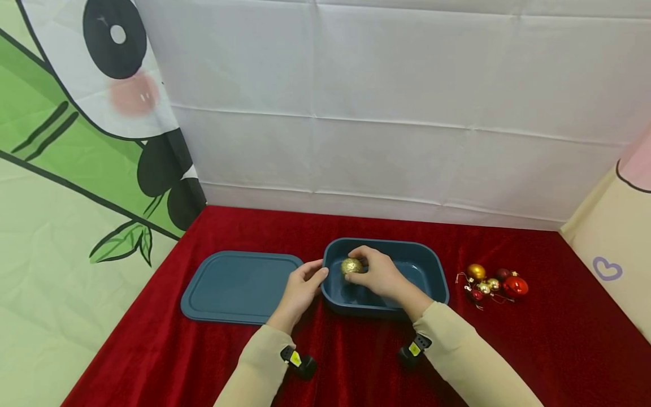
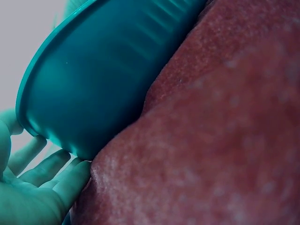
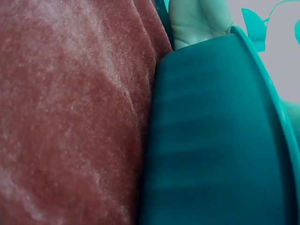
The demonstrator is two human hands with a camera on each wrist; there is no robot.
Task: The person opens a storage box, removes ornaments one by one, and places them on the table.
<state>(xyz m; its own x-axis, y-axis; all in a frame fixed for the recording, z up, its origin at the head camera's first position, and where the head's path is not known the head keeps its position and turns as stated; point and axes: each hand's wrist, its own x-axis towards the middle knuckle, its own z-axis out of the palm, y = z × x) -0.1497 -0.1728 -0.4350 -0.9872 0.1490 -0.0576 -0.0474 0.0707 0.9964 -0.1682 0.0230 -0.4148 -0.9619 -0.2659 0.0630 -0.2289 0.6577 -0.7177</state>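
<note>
Over the left part of the blue rectangular container [image 1: 441, 285], my right hand [image 1: 378, 274] pinches a gold, rough-textured bauble [image 1: 351, 267] between thumb and fingers. The bauble is inside the rim line in the head view; the right wrist view hides it behind the container's ribbed wall [image 3: 211, 131]. My left hand [image 1: 301, 288] touches the container's left end. In the left wrist view, that hand's fairly straight fingers [image 2: 49, 167] rest against the outer wall [image 2: 89, 84], with the thumb right at the rim.
A flat blue lid [image 1: 236, 287] lies left of the container on the red velvet cloth [image 1: 325, 362]. To the right sits a small cluster of baubles, including a red one [image 1: 516, 286] and a gold one [image 1: 476, 272]. A white cloth backdrop [image 1: 386, 113] hangs behind.
</note>
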